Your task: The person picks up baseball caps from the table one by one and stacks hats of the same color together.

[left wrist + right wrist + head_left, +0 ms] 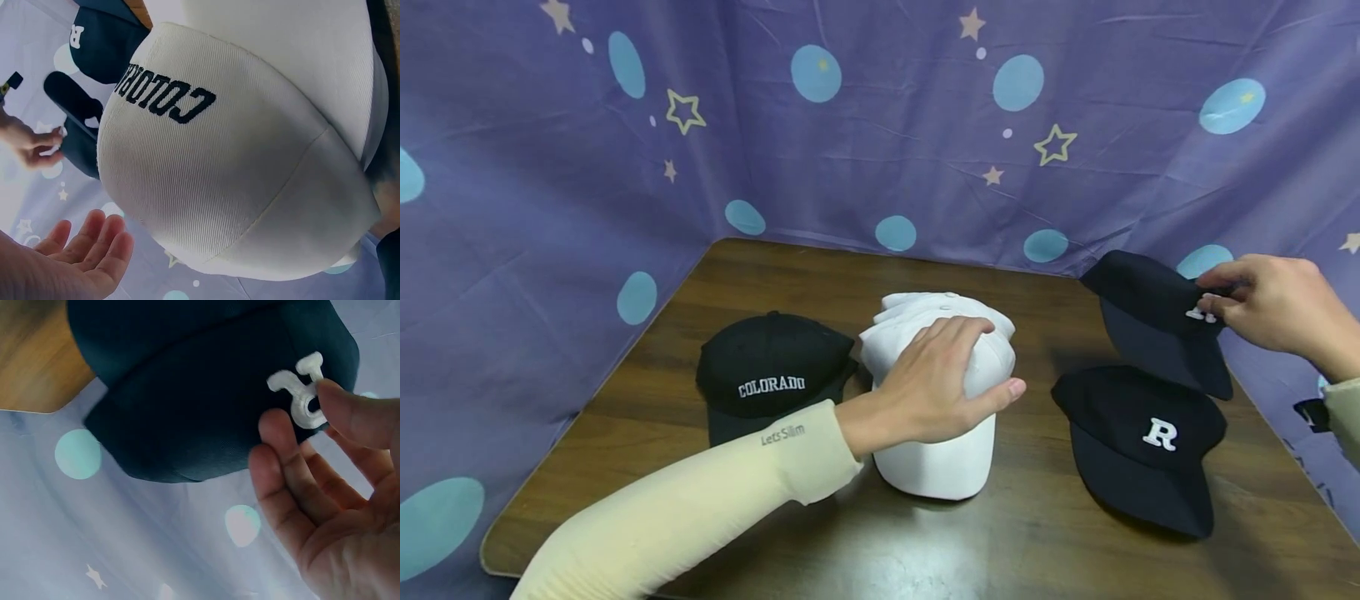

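My right hand (1273, 304) pinches a navy baseball cap (1150, 304) by its crown, close to the white letter, and holds it raised at the right. Below it a second navy cap (1120, 417) with a white R lies on the table. In the right wrist view, the thumb and fingers of the right hand (337, 481) meet around the edge of the held cap (187, 412). My left hand (932, 383) is over a nested row of white caps (936, 471), its fingers extended. The left wrist view shows black COLORADO lettering on the front white cap (237, 162).
A black cap (767, 367) marked COLORADO sits left of the white ones, partly behind my left sleeve (700, 508). Everything rests on a brown wooden table (647, 392). A purple patterned cloth (910, 142) hangs around the back and sides.
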Tool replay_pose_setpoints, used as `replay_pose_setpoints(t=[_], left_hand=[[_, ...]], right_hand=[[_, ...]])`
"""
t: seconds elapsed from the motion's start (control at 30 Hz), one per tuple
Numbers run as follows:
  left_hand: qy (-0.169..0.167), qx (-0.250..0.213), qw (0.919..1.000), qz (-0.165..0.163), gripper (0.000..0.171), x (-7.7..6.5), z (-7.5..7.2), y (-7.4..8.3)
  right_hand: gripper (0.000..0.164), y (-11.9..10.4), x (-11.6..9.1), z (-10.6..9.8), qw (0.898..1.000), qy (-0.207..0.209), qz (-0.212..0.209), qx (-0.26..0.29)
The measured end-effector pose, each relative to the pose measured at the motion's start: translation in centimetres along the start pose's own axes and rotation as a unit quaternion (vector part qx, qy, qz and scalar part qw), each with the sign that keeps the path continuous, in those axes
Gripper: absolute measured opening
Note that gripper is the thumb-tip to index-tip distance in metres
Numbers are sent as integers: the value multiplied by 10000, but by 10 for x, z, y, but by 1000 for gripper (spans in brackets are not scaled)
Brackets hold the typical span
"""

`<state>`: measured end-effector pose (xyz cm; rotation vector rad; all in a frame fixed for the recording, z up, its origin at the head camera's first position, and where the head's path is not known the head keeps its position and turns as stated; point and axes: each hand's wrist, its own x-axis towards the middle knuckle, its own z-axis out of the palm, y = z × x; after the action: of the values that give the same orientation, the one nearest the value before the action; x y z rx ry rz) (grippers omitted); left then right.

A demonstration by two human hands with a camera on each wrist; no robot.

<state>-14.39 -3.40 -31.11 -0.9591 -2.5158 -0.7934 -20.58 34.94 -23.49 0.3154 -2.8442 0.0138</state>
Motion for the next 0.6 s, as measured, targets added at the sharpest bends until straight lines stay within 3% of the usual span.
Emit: replay_pose_setpoints(t=[0.37,0.6], left_hand=[[19,-7,10000,52,67,0,-1,0],[5,-28,10000,57,68,1,-2,-1]], right_hand=[[13,-10,-44,0,9993,-288,-180,-180],[14,-15,-61,5,9973,-305,-627,-221]])
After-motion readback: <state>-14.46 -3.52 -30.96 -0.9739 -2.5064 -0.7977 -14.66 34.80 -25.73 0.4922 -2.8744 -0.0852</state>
